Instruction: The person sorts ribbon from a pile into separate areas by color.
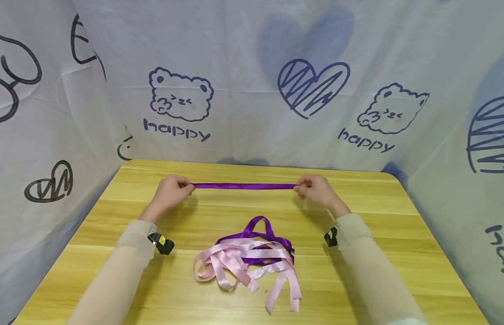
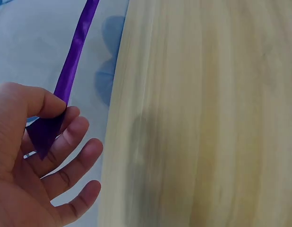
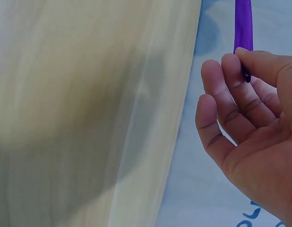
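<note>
Behind the wooden desk hangs a printed cloth, and above it each hand's grip, left hand and right hand, pinches one end of the taut purple ribbon, whose slick satin could slip from so light a pinch.

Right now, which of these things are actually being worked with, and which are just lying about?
In use:
purple ribbon, stretched taut between both hands
left hand, pinching one end
right hand, pinching the other end

Lying about:
pile of pink and purple ribbons on the wooden table
printed cloth backdrop
</note>
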The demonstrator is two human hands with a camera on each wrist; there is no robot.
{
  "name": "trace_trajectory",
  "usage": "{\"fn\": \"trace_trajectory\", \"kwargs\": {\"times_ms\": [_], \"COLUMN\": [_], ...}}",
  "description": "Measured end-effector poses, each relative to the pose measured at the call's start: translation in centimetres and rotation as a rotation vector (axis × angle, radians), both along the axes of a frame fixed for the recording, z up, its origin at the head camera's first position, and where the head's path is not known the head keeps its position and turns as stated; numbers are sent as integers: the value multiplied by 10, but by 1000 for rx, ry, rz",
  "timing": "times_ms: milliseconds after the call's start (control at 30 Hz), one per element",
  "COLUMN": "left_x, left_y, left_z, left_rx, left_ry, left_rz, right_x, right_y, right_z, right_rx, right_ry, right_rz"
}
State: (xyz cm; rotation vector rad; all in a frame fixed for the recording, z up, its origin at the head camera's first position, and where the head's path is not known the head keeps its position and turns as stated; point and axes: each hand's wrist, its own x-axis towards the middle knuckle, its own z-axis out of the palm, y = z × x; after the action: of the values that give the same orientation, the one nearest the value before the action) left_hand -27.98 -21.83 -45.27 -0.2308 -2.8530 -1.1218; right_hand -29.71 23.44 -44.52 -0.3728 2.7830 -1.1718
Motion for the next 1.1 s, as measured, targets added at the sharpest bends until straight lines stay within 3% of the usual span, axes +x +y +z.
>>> {"fn": "trace_trajectory", "kwargs": {"times_ms": [333,533,900,1100], "left_x": [-33,-48,-62,-67], "left_y": [14,17,11,11], "left_z": [-6,-9,-20,-28], "left_rx": [62,63,104,64], "left_ry": [52,35,-27,-33], "left_rz": [93,187,300,346], "right_x": [-20,-31,-57,-61], "right_y": [14,18,24,28], "right_z": [-6,-11,-26,-34], "right_rx": [-95,-129,-144,-42], "right_ry": [-65,-74,-87,-23], "right_rz": [-137,-259,-433,-494]}}
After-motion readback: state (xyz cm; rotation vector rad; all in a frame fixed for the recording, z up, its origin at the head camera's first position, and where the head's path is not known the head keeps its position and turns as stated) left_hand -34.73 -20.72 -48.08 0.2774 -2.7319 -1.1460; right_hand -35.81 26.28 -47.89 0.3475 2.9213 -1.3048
